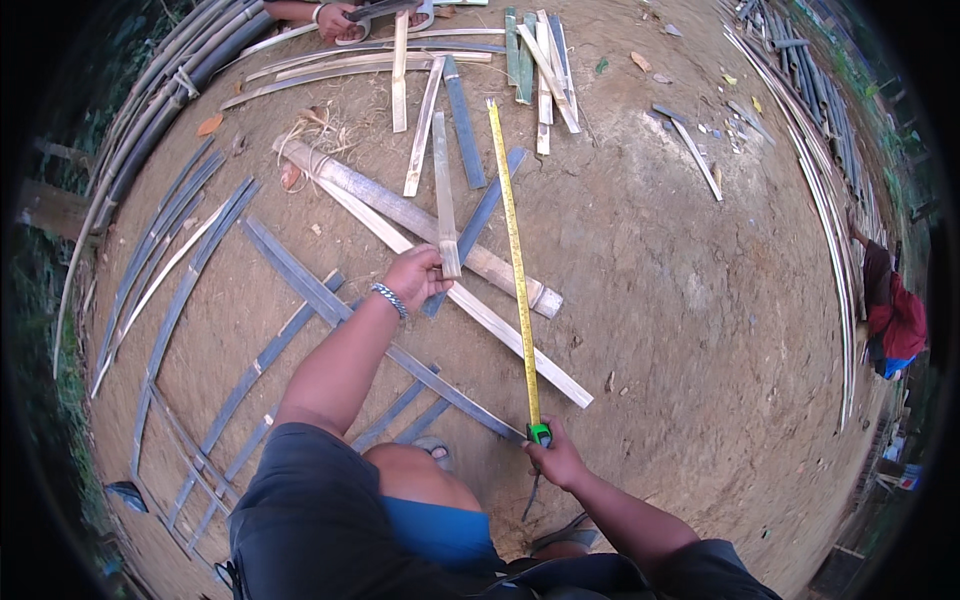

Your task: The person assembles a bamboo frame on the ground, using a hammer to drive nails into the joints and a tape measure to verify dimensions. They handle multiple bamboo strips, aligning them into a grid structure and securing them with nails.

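My left hand (416, 274) is closed on the lower end of a short bamboo strip (444, 195), which points away from me. My right hand (560, 456) grips a green and black tape measure (539, 435). Its yellow blade (515, 245) is pulled out long and runs away from me, to the right of the strip. The blade passes over a pale split bamboo length (500, 325) and the end of a round bamboo pole (440, 217). Beyond my left hand lies a dark bamboo strip (482, 220), partly hidden by the hand and the pole.
Long dark bamboo strips (190, 260) lie at the left, and others cross near my left forearm. Short pieces (463, 120) are scattered ahead. Whole poles (185, 85) line the far left. Another person's hand (335, 20) holds a blade. A person in red (900, 320) is at the right rim.
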Available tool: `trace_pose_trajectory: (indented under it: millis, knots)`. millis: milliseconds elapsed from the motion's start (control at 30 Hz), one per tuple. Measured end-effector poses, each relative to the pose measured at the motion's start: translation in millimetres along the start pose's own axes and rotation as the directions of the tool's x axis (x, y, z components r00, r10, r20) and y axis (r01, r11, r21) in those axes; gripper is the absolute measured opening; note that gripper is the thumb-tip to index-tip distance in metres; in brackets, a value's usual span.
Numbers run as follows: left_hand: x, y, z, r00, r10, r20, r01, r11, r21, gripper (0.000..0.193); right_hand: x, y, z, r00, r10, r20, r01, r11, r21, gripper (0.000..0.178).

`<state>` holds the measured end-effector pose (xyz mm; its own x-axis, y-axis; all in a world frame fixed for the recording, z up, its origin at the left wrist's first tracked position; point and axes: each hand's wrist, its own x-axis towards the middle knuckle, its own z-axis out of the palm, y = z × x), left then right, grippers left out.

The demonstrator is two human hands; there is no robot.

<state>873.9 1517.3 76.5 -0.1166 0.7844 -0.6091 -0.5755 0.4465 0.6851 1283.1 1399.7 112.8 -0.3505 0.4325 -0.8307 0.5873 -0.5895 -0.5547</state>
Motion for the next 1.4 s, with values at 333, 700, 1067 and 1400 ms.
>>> trace_pose_trajectory:
  millis: [333, 700, 1067, 1400]
  knots:
    - [11.6, -27.1, 26.1, 0.991, 0.058, -0.123, -0.043, 0.992, 0.119, 0.025, -1.3, -19.9, 10.3, 0.999, 0.023, 0.032, -0.021, 0.998, -0.056, 0.061]
    - [-31.2, -58.2, 67.1, 0.988, 0.153, 0.031, -0.153, 0.988, 0.002, 0.039, -12.3, -32.1, 12.7, 0.998, -0.063, -0.007, 0.063, 0.998, -0.006, 0.062]
    - [-36.1, -57.1, 80.3, 0.949, 0.31, 0.063, -0.308, 0.951, -0.037, 0.031, -35.0, -37.4, 19.6, 0.996, -0.079, -0.027, 0.078, 0.995, -0.06, 0.063]
    - [-29.5, -59.6, 75.8, 0.93, 0.363, 0.062, -0.364, 0.931, 0.013, 0.03, -31.4, -29.4, 22.5, 0.986, -0.158, -0.05, 0.15, 0.979, -0.137, 0.065]
